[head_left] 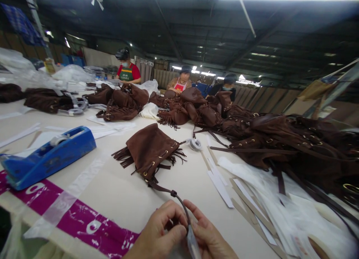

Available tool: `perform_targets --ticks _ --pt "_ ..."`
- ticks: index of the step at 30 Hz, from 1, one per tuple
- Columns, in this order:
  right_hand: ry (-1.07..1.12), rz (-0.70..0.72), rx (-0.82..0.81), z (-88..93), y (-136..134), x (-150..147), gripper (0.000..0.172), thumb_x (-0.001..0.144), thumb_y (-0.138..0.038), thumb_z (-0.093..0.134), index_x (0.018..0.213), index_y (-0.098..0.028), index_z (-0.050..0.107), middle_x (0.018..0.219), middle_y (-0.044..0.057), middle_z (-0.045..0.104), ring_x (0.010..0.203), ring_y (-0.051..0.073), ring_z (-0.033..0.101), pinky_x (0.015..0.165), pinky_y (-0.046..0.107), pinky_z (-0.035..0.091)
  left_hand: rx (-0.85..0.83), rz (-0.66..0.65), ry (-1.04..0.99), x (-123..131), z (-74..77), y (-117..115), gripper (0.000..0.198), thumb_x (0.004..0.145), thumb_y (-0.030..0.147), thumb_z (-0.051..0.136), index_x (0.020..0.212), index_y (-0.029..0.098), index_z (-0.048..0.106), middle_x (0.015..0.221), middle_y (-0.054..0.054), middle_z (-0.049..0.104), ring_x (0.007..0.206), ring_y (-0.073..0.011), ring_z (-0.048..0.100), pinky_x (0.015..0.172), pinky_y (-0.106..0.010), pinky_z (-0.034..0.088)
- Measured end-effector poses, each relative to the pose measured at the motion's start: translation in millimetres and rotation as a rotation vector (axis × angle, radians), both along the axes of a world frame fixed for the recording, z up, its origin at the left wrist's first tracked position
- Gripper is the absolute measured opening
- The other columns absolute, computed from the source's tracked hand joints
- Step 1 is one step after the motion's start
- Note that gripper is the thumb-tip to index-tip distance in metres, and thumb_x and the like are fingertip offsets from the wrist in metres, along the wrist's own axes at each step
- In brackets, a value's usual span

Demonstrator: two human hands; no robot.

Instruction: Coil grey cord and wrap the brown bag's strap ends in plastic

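Note:
A brown fringed bag [153,148] with metal eyelets lies on the worktable in front of me. Its dark strap [181,203] runs toward me from the lower corner of the bag. My left hand [161,231] is closed around the strap, thumb and fingers curled together. Beside it, my right hand [209,234] grips the same strap where a clear plastic sleeve [192,242] covers it; one finger is stretched out along it. The lower end of the sleeve runs out of the picture. On the bag's far side, the other strap end is coiled in clear wrap [195,144].
A blue tape dispenser [50,152] stands at the left, by a purple printed strip [70,218] along the table edge. Brown bags [269,135] pile up at the right and across the back. Paper strips [220,188] and white wrapping [303,210] lie at right. Several co-workers [129,73] are behind.

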State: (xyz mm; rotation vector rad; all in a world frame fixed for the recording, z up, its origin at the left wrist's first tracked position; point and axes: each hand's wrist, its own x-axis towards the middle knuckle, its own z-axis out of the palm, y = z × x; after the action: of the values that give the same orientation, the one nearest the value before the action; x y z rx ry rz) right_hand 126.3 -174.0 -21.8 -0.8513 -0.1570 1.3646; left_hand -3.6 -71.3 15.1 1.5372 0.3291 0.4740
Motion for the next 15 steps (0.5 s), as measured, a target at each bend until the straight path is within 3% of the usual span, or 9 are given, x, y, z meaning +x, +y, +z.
perform_targets --ticks 4,10,12,15 --pt "-0.061 -0.063 0.041 4.9 3.8 -5.3 0.062 0.059 -0.021 0.087 0.113 -0.021 0.057 0.099 0.007 0.07 0.088 0.02 0.068 0.084 0.033 0.049 0.139 0.05 0.128 -2.0 -0.7 -4.6 0.007 0.069 0.016 0.056 0.068 0.017 0.05 0.075 0.0 0.05 0.068 -0.0131 0.047 0.062 -0.023 0.035" --pt "-0.07 -0.044 0.071 5.2 5.5 -9.4 0.063 0.054 -0.022 0.089 0.109 -0.021 0.059 0.092 0.005 0.069 0.082 0.019 0.066 0.076 0.03 0.049 0.233 0.088 0.16 -1.6 -5.4 -6.4 0.016 0.079 0.022 0.051 0.066 0.018 0.044 0.075 -0.002 0.052 0.073 -0.0151 0.048 0.067 -0.024 0.035" --pt "-0.058 -0.027 0.058 5.7 5.0 -7.9 0.064 0.056 -0.022 0.088 0.112 -0.021 0.057 0.091 0.004 0.069 0.075 0.016 0.066 0.072 0.028 0.049 0.17 0.075 0.171 -2.5 -8.8 -5.7 0.02 0.082 0.029 0.052 0.067 0.019 0.043 0.072 -0.002 0.052 0.07 -0.0147 0.048 0.064 -0.024 0.036" --pt "-0.073 -0.056 0.043 6.5 5.4 -4.5 0.064 0.058 -0.02 0.087 0.113 -0.021 0.055 0.09 0.004 0.069 0.07 0.014 0.065 0.067 0.025 0.048 -0.132 0.058 0.284 -6.5 -19.0 -5.0 0.031 0.088 0.049 0.042 0.075 0.021 0.044 0.06 0.003 0.049 0.048 -0.0109 0.041 0.047 -0.022 0.03"
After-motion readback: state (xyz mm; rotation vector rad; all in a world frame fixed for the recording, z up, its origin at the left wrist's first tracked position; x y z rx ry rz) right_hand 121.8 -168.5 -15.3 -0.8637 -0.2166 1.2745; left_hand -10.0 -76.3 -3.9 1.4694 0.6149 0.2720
